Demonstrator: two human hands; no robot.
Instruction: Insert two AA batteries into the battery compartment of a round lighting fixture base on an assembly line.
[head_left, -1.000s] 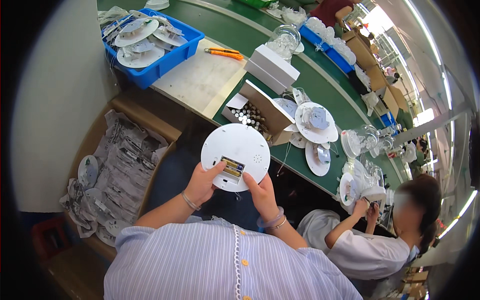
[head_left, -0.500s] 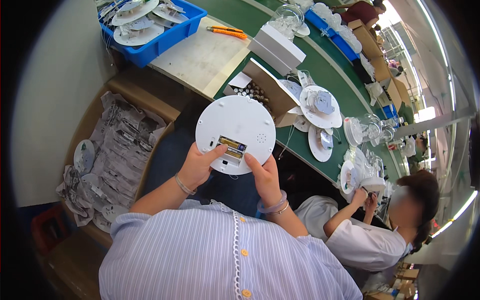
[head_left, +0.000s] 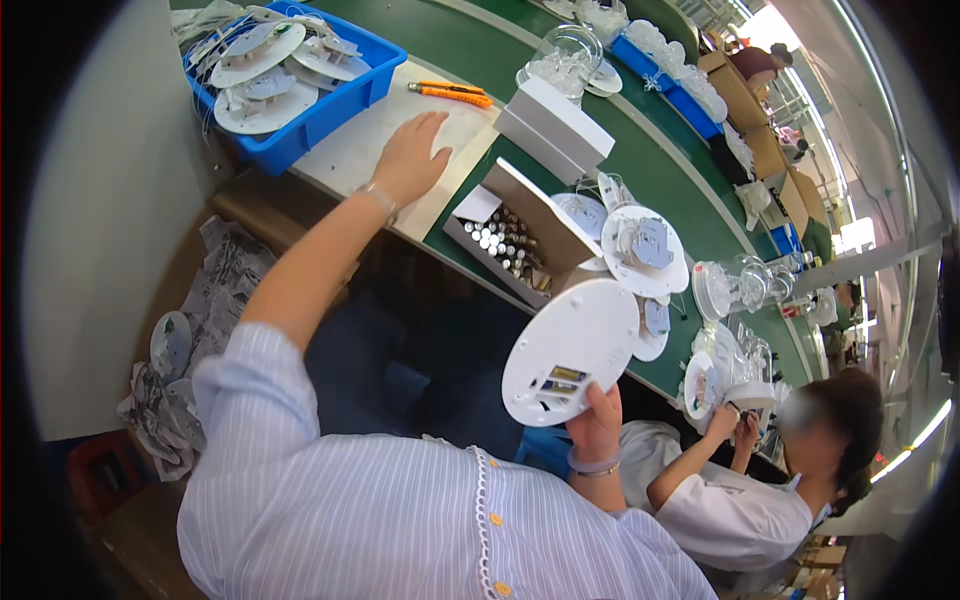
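Note:
My right hand [head_left: 594, 422] grips a round white disc-shaped lamp base [head_left: 580, 345] by its lower edge, held over my lap with its flat back and a small label toward me. My left hand [head_left: 412, 158] is stretched far forward, fingers spread, over a pale board [head_left: 375, 150] on the green bench. A blue bin [head_left: 300, 125] with several round white lamp plates and wires stands just left of that hand. An orange-handled knife [head_left: 452, 93] lies beyond the fingers.
An open cardboard box [head_left: 510, 240] of small metal parts sits at the bench edge, white boxes [head_left: 555, 125] behind it. More white lamp plates [head_left: 645, 245] and clear glass covers [head_left: 740, 285] lie along the bench. A seated co-worker [head_left: 740, 490] works at right. Plastic bags [head_left: 200, 330] pile at left.
My left hand let go of the disc and reached forward to the board by the blue bin. The right hand alone holds the disc, now shifted right.

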